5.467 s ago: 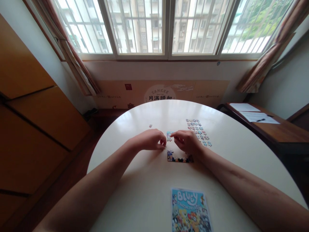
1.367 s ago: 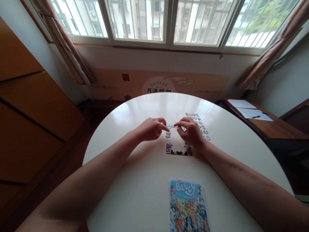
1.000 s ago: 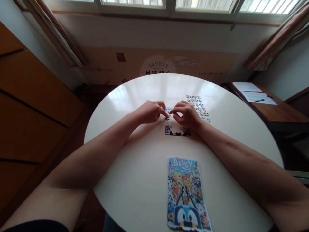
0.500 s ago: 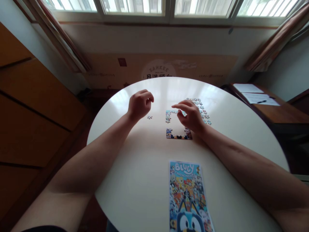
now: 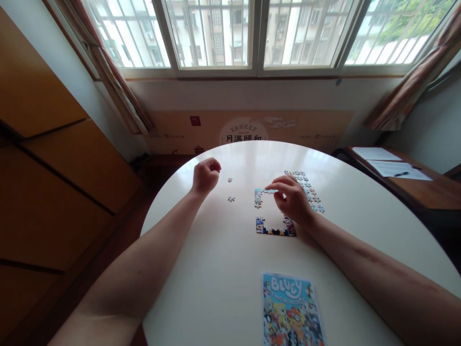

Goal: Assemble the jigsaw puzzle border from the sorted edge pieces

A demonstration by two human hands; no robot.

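My left hand (image 5: 206,176) is curled closed over the left part of the white table (image 5: 201,269); what it may hold is hidden. Just right of it lie two loose puzzle pieces, an upper one (image 5: 229,179) and a lower one (image 5: 231,199). My right hand (image 5: 289,196) hovers with fingers apart over the top right of a partly joined puzzle frame (image 5: 275,232), whose left side shows a gap. Behind my right hand, several loose pieces (image 5: 304,182) stand in rows. A colourful Bluey picture sheet (image 5: 291,307) lies nearer to me.
At the right, a brown side table (image 5: 414,192) holds papers (image 5: 396,170) and pens. Wooden cabinets (image 5: 54,178) stand at the left, and a barred window (image 5: 216,33) is beyond the table.
The camera view has tilted upward. My left hand has drawn away to the left, and a second loose piece now shows beside it. My right hand stays over the puzzle frame.
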